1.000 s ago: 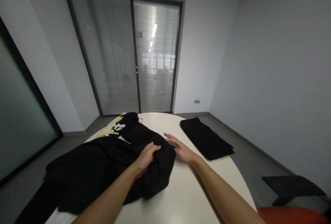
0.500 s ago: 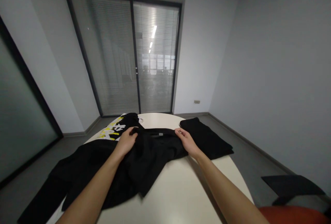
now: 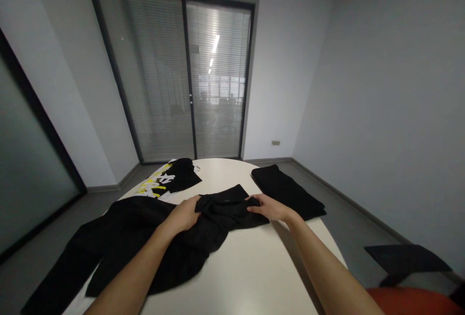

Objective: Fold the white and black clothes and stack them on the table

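Note:
A black garment (image 3: 185, 252) lies crumpled across the white table (image 3: 232, 276), with a long sleeve-like part (image 3: 54, 276) reaching to the lower left. My left hand (image 3: 187, 214) is closed on a bunched fold near its far edge. My right hand (image 3: 267, 207) pinches the same edge further right, thumb and fingers on the cloth. Between the hands the fabric is gathered, and a dark flap (image 3: 232, 193) lies beyond them. Which part of the garment each hand holds is hard to tell.
A folded black cloth (image 3: 286, 191) lies at the right table edge. Black clothing with white and yellow print (image 3: 163, 179) lies far left. A red seat (image 3: 410, 301) with a dark armrest (image 3: 407, 259) stands lower right. Glass doors (image 3: 189, 77) are behind the table.
Both hands have come down and nearer to me with the garment's edge. The cloth between them, stretched before with a small pale label showing, is now bunched, and a flap lies beyond.

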Demonstrator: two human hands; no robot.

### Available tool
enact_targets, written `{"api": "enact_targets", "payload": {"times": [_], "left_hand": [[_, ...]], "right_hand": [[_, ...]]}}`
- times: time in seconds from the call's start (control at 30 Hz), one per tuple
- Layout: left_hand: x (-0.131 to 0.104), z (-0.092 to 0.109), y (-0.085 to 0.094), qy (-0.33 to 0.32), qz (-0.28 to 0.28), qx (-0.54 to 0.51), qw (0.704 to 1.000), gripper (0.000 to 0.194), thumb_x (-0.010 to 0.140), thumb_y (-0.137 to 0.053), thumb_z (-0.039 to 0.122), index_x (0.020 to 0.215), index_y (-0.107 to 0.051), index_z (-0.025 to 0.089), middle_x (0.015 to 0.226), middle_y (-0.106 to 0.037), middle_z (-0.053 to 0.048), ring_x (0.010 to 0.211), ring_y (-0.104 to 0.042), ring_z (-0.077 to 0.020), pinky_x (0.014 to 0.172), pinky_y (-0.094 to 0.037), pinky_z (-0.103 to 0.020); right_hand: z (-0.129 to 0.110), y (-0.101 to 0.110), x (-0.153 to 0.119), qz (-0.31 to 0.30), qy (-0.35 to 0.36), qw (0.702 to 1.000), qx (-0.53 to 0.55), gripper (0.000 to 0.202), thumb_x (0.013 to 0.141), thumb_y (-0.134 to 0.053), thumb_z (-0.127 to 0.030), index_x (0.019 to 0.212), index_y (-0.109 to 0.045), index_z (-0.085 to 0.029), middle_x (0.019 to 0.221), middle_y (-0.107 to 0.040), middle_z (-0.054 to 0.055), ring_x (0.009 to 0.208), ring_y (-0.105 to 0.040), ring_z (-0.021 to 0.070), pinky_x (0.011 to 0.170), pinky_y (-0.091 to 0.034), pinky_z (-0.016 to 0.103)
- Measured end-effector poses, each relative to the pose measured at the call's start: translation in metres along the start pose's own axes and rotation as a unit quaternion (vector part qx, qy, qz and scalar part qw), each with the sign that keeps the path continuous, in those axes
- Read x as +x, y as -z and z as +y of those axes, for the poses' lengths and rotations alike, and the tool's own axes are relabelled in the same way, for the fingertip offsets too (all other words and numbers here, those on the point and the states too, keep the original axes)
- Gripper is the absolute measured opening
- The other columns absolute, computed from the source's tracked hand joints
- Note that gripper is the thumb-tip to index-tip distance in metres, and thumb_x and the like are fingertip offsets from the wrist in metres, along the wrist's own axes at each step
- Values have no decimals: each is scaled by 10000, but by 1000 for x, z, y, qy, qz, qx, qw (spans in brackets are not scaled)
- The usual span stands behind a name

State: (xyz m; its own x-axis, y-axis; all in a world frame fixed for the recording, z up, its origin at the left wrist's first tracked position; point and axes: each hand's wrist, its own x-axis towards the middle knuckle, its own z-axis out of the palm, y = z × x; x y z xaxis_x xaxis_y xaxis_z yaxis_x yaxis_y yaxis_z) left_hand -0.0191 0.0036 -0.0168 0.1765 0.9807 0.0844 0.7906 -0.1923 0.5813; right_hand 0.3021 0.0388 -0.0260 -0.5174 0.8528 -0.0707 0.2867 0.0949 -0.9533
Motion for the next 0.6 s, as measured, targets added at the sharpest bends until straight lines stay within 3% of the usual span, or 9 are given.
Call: {"api": "enact_targets", "payload": {"times": [0.1, 0.17, 0.27, 0.33, 0.4, 0.47, 0.6], "left_hand": [[10, -3, 12, -40, 11, -65, 997, 252, 787, -552, 196, 983, -711, 195, 1027, -766, -48, 1015, -694, -251, 917, -508, -316], [15, -8, 22, -20, 78, -62, 995, 258, 800, -540, 208, 998, -705, 189, 1003, -762, -45, 1000, -689, -250, 918, -509, -319], [19, -18, 38, 41, 196, -23, 979, 334, 843, -505, 245, 1128, -662, 168, 1110, -726, -90, 1056, -665, -261, 957, -486, -339], [21, -24, 46, 76, 242, -14, 967, 400, 864, -495, 284, 1222, -608, 146, 1179, -691, -125, 1006, -679, -256, 935, -495, -349], [21, -27, 50, 95, 266, 2, 959, 444, 873, -507, 348, 1256, -576, 136, 1196, -673, -144, 904, -695, -240, 883, -516, -354], [19, -26, 48, 105, 260, 34, 959, 482, 876, -519, 448, 1242, -582, 141, 1182, -676, -148, 894, -695, -247, 860, -519, -367], [8, -11, 35, 116, 135, 52, 983, 629, 786, -570, 677, 1157, -657, 176, 997, -742, -125, 914, -706, -311, 804, -517, -382]], "right_hand": [[-1, 7, -6, 26, -49, 998, 27, 288, 733, -773, -408, 895, -743, -172, 872, -760, 56, 773, -691, 225, 754, -569, 365], [-6, 13, -11, 42, -56, 995, 76, 275, 743, -761, -415, 886, -743, -180, 883, -765, 74, 798, -706, 248, 767, -576, 380], [-13, 23, -17, 120, -9, 982, 147, 297, 773, -731, -429, 952, -729, -192, 946, -765, 91, 875, -721, 271, 834, -577, 401], [-15, 27, -17, 181, 34, 965, 187, 346, 816, -681, -461, 1051, -704, -208, 1032, -755, 91, 936, -719, 272, 873, -571, 409], [-14, 27, -15, 201, 69, 954, 212, 439, 834, -660, -465, 1209, -646, -236, 1136, -729, 85, 1013, -703, 268, 920, -556, 418], [-12, 23, -13, 181, 78, 956, 216, 638, 803, -711, -423, 1391, -516, -272, 1242, -685, 79, 1085, -678, 262, 979, -527, 432], [-3, 12, -10, 148, 44, 978, 144, 1190, 651, -857, -281, 1584, -119, -314, 1447, -531, 96, 1225, -594, 237, 1085, -439, 450]]}}
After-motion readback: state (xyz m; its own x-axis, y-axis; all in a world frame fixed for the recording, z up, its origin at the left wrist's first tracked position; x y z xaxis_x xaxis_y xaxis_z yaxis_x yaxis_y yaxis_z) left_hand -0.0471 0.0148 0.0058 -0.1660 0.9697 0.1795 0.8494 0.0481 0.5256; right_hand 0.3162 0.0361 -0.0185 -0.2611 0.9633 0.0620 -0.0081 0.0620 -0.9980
